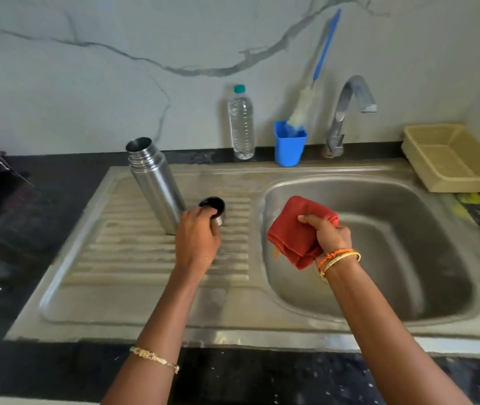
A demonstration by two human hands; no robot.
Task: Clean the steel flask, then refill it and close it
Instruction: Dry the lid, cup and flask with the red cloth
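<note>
On the ribbed steel drainboard (133,258), beside the uncapped steel flask (154,182), my left hand (197,238) grips its black-lined lid (213,210); my right hand (328,233) clutches a folded red cloth (294,232).

We see a silver steel flask (155,182), its black-lined cap (213,209), a red cloth (297,232), a blue cup (290,147), a beige basket (453,159) and a grey-veined white wall (115,68).

Home kitchen: steel sink (379,323) with ribbed drainboard sitting in a dark counter (57,176), tap (347,112) standing at the far edge, marble-patterned wall (115,68) rising behind.
</note>
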